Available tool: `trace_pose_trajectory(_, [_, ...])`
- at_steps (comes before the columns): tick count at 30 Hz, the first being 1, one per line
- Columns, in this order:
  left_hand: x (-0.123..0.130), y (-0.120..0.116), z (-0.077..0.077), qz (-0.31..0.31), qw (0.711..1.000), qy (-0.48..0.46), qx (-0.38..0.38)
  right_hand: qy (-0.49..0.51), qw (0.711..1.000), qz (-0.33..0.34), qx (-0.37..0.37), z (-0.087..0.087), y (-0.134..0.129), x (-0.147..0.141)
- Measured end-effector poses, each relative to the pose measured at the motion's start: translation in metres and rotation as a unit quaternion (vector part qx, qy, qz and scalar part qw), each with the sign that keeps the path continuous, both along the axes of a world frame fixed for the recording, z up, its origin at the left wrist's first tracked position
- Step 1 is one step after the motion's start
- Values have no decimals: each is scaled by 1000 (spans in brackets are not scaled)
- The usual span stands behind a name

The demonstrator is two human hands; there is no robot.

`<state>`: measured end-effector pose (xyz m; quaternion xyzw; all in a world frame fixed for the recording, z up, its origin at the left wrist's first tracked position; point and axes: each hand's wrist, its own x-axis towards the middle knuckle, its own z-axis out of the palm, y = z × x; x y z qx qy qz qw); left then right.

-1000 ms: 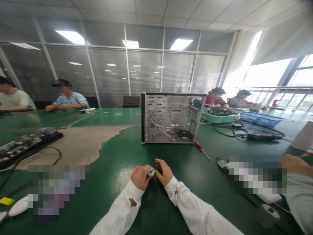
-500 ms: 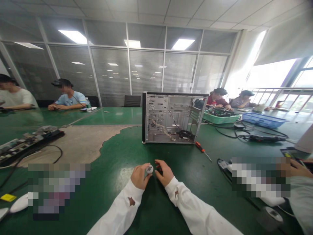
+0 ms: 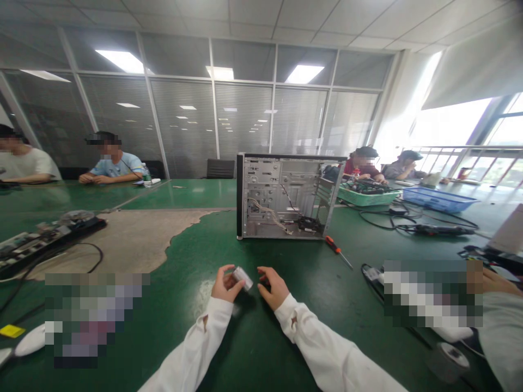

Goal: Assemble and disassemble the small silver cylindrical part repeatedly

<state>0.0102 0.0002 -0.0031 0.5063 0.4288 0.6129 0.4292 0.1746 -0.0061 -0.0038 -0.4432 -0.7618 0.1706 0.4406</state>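
Observation:
Between the fingers and thumb of my left hand point(image 3: 225, 285) is a small silvery cylinder point(image 3: 243, 278), tilted, with its side showing. Its exact kind is hard to make out. Just to the right, apart from the cylinder, my right hand point(image 3: 274, 287) is open and holds nothing, its fingers curved and the thumb apart. Beyond both hands an open computer case point(image 3: 281, 196) stands upright on the green table point(image 3: 196, 337). Wires and a black fan point(image 3: 309, 224) show inside it. An orange-handled screwdriver point(image 3: 333, 245) lies by the case's lower right corner.
A green basket point(image 3: 370, 199) of parts and a blue basket point(image 3: 439, 200) stand at the back right, near black cables. Circuit boards point(image 3: 44, 239) lie at left. At right are a tape roll point(image 3: 448, 362) and a neighbour's sleeve point(image 3: 500, 337). Other people sit across the table.
My left hand has moved slightly left and turned the cylinder, so its side shows instead of its round end. My right hand stays nearly still, open.

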Motion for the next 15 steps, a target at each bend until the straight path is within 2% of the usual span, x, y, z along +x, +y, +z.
trace_pose_trajectory(2, [-2, 4, -1, -15, 997, -69, -30, 2, 1000, 2, -1, 0, 0, 0])
trace_pose_trajectory(5, [-3, 7, -2, -14, 990, -120, -74, 5, 1000, 7, 5, 1, -1, 0])
trace_pose_trajectory(7, [-3, 7, -2, -24, 980, -165, -107, 6, 1000, 26, 16, 5, -4, 0])
trace_pose_trajectory(10, [-2, 5, 0, -71, 957, -235, -152, 10, 996, 74, 41, 12, -11, -2])
trace_pose_trajectory(15, [2, -1, 6, -101, 941, -231, -226, 6, 989, 106, 100, 21, -22, -4])
